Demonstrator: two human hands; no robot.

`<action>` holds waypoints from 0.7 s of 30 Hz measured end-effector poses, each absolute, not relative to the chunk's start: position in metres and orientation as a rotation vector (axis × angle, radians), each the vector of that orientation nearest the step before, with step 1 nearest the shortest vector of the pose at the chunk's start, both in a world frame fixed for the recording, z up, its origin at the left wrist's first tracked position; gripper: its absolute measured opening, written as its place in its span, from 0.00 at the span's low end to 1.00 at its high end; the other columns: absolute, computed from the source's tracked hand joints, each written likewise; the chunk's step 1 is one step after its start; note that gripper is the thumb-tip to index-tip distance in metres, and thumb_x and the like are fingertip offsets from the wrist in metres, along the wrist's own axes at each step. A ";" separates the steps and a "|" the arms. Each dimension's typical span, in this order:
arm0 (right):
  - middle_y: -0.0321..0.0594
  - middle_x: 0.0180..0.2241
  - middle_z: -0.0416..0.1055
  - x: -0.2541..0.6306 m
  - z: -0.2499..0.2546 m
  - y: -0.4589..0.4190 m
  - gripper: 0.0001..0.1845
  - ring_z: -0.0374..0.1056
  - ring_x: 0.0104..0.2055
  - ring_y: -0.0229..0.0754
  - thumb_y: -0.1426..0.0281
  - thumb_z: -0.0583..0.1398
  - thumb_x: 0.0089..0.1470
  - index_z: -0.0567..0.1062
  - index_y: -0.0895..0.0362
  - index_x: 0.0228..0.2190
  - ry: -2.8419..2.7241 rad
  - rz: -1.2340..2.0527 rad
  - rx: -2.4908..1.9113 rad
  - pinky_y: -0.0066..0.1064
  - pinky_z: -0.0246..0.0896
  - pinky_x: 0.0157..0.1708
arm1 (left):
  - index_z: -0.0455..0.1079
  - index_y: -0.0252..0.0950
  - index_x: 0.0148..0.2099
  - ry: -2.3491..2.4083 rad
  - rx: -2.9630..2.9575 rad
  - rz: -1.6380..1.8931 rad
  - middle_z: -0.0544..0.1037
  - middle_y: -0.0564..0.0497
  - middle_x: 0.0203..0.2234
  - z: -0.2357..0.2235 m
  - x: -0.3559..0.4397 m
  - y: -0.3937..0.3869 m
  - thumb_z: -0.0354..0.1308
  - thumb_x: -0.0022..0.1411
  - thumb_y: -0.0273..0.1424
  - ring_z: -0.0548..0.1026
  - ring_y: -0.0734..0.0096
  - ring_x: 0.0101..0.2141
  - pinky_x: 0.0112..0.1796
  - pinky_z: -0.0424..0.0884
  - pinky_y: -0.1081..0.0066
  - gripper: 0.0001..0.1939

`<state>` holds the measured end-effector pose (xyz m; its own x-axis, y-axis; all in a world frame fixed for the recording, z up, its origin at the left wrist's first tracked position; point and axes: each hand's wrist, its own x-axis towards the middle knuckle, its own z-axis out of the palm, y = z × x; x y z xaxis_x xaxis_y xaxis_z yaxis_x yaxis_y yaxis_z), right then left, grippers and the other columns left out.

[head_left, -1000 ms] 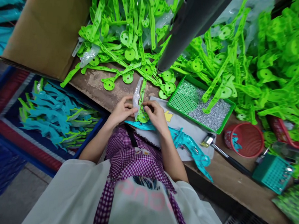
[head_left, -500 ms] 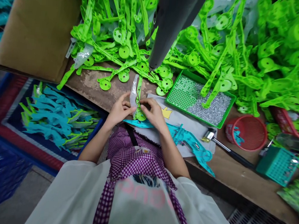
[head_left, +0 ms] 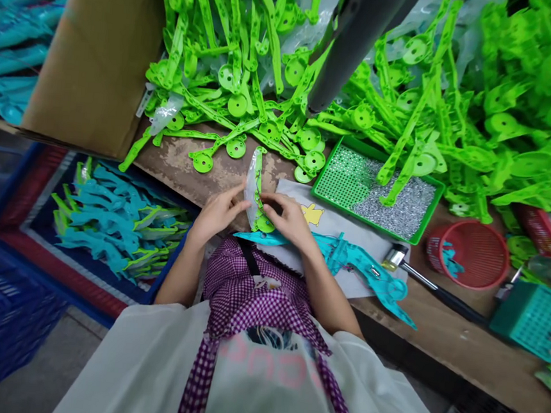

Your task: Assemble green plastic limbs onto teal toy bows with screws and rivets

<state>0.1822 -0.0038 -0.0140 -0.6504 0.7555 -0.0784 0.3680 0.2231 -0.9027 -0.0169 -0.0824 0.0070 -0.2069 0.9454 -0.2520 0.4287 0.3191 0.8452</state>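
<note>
My left hand (head_left: 217,212) and my right hand (head_left: 288,218) meet at the near edge of the wooden bench (head_left: 183,160). Together they pinch a slim green plastic part (head_left: 258,195) with a round end, partly inside a clear plastic sleeve (head_left: 251,185). The left fingers grip the sleeve's side; the right fingers close on the green part's round end. Just below the hands lies a teal plastic piece (head_left: 357,265) on a white cloth (head_left: 345,229).
A large heap of green parts (head_left: 410,102) covers the back of the bench. A green tray of small metal bits (head_left: 378,190), a hammer (head_left: 423,280), a red basket (head_left: 464,252), a teal basket (head_left: 530,319). A cardboard box (head_left: 96,56) stands left; a blue crate of teal parts (head_left: 110,224) below. A grey pole (head_left: 358,34) rises behind.
Both hands stay on the green part and sleeve; the left fingers have shifted slightly along the sleeve. The view has swung a little to the left and back.
</note>
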 end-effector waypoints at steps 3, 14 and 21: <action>0.44 0.47 0.80 0.182 -0.013 -0.004 0.17 0.74 0.50 0.50 0.62 0.59 0.63 0.78 0.52 0.50 -2.225 1.315 -1.007 0.47 0.65 0.52 | 0.79 0.39 0.51 1.874 1.249 0.947 0.82 0.48 0.36 0.005 -0.026 -0.057 0.62 0.65 0.36 0.79 0.59 0.41 0.49 0.72 0.61 0.14; 0.44 0.52 0.79 0.182 -0.007 -0.011 0.18 0.72 0.54 0.49 0.60 0.56 0.66 0.78 0.50 0.53 -2.369 1.263 -0.919 0.46 0.59 0.52 | 0.76 0.36 0.49 1.841 0.987 1.144 0.76 0.55 0.26 -0.030 -0.039 0.002 0.69 0.51 0.27 0.75 0.72 0.27 0.33 0.73 0.72 0.20; 0.43 0.51 0.79 0.181 -0.005 -0.011 0.17 0.72 0.53 0.48 0.63 0.56 0.67 0.77 0.52 0.53 -2.349 1.269 -0.916 0.44 0.57 0.51 | 0.73 0.35 0.49 1.814 0.962 1.180 0.78 0.53 0.30 -0.026 -0.041 -0.003 0.71 0.51 0.31 0.76 0.73 0.29 0.33 0.74 0.73 0.22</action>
